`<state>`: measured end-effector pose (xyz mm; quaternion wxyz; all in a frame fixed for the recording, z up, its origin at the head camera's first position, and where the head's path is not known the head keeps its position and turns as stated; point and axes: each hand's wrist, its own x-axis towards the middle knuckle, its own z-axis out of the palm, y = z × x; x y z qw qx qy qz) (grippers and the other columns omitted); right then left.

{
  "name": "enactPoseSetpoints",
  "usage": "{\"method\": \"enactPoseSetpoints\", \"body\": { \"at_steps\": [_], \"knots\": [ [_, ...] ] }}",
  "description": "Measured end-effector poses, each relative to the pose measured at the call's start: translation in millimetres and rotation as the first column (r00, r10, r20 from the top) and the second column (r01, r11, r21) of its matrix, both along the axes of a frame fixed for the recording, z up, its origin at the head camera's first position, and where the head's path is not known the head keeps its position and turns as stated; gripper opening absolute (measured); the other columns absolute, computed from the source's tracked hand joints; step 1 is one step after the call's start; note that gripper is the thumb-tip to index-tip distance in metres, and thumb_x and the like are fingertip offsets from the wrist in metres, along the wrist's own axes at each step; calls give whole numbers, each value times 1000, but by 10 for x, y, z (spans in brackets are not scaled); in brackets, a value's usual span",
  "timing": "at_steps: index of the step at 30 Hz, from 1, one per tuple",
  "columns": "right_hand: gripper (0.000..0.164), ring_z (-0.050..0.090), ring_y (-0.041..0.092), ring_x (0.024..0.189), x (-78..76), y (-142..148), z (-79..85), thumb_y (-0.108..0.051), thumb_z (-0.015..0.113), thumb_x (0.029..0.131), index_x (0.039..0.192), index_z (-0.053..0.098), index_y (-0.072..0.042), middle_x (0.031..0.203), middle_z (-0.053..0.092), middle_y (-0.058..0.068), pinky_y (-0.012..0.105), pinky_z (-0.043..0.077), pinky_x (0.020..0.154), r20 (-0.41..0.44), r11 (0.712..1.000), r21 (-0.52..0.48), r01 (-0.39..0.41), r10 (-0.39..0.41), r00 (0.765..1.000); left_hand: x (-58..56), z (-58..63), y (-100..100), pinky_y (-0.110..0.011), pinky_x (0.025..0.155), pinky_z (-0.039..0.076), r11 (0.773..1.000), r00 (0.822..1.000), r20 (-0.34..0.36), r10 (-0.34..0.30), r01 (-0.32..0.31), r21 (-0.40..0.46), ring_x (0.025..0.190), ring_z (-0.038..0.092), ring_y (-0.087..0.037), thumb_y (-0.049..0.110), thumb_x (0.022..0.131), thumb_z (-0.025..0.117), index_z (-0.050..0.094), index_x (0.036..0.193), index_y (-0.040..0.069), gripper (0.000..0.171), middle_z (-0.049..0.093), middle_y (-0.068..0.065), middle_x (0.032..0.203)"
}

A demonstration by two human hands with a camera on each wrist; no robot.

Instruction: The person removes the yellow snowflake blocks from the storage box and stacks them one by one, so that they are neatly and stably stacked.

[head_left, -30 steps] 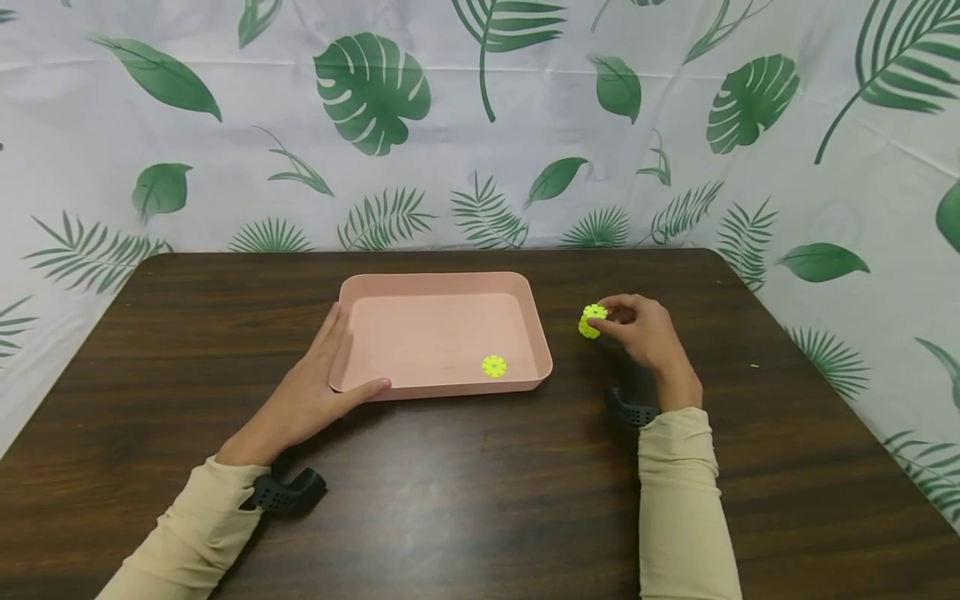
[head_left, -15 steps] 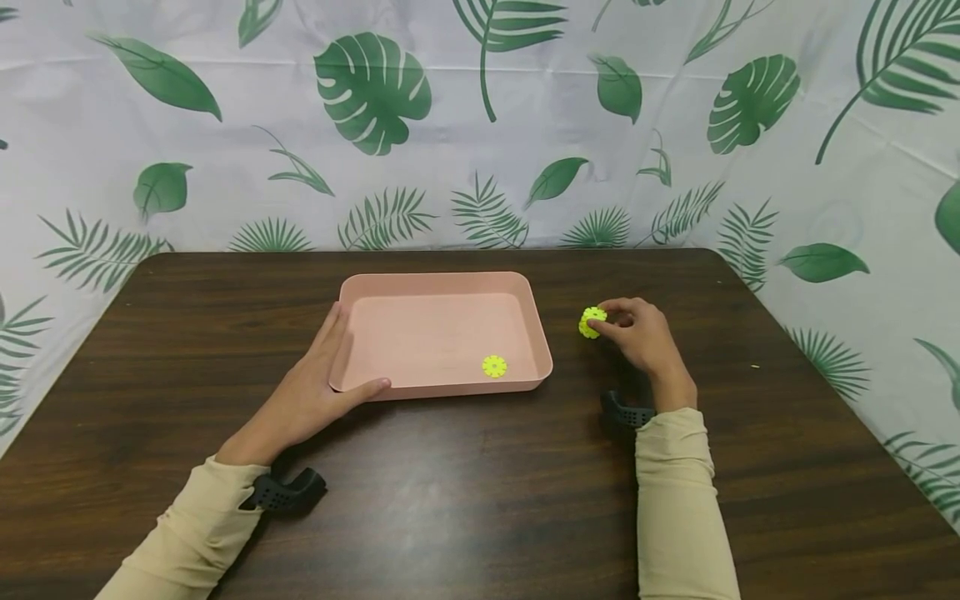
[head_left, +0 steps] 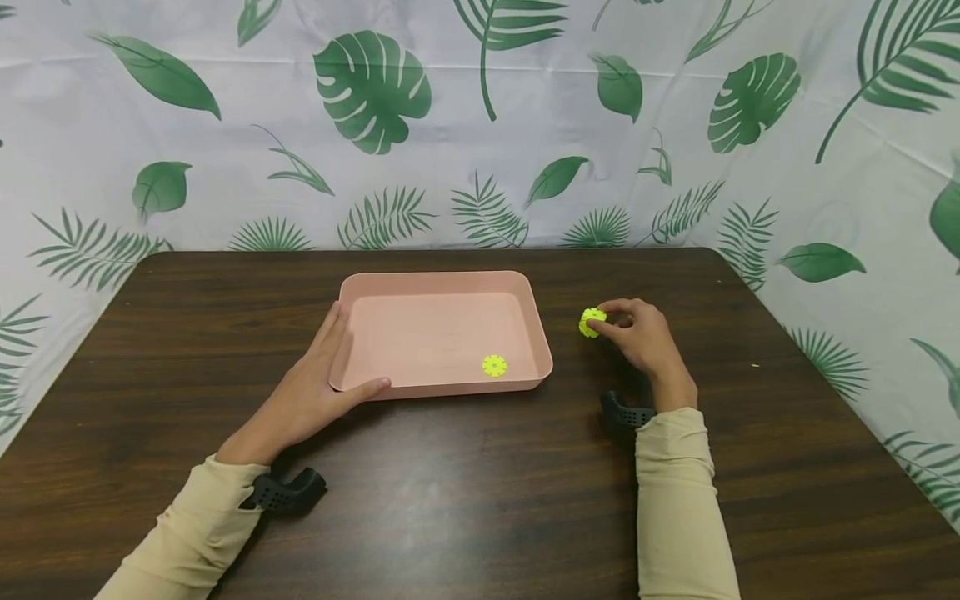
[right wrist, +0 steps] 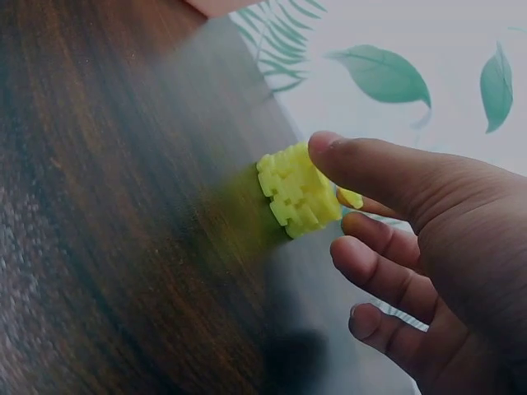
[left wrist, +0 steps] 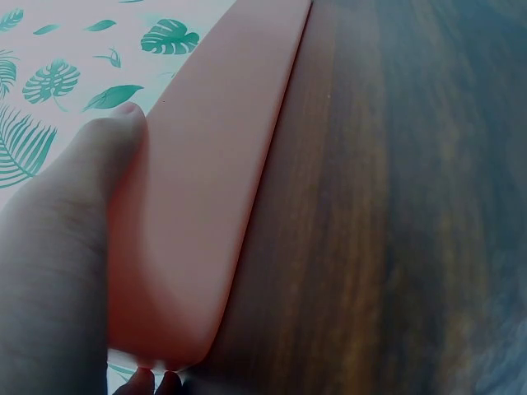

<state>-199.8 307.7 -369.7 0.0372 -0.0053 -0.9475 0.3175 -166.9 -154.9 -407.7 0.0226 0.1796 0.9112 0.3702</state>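
My left hand [head_left: 306, 392] holds the left front corner of a shallow pink tray [head_left: 442, 389]. Its thumb lies along the front wall and its fingers along the left side; in the left wrist view, the thumb [left wrist: 123, 136] presses that wall [left wrist: 214, 148]. A bright yellow notched plastic disc [head_left: 494, 366] lies flat inside the tray, near the front right. Right of the tray, my right hand [head_left: 645, 337] pinches a stack of yellow notched discs [right wrist: 298, 191] between thumb and forefinger. Several layers show edge-on in the right wrist view. Whether the stack touches the table cannot be told.
Both hands work over a dark wood-grain table [head_left: 450, 500]. Behind it hangs a white cloth [head_left: 480, 150] printed with green leaves. A tiny yellow fleck [head_left: 755, 365] lies on the table at the right.
The upper yellow disc, offset from those below a second ago, now sits closer and more in line with them. My right hand has shifted slightly down and left. The left hand stays still.
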Motion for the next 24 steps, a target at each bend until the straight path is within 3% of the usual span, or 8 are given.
{"method": "enactPoseSetpoints", "body": {
  "at_steps": [15,24],
  "knots": [
    [46,59,42,111,10,-20,34,-25,71,100,134,63,6,133,54,27,53,52,90,42,1000,-11,-1,1,999,7,12,-5,-67,117,24,1000,1000,6,-1,1,-1,158,8,-32,63,91,69,-3,167,19,113,-11,3,173],
    [51,59,43,109,25,-58,115,-29,70,101,139,60,4,133,52,26,57,53,87,-48,1000,-16,-11,10,999,3,10,-5,-67,117,23,1000,1000,4,-3,3,-4,158,7,-32,64,91,69,-2,167,18,113,-10,2,173]
  ]
}}
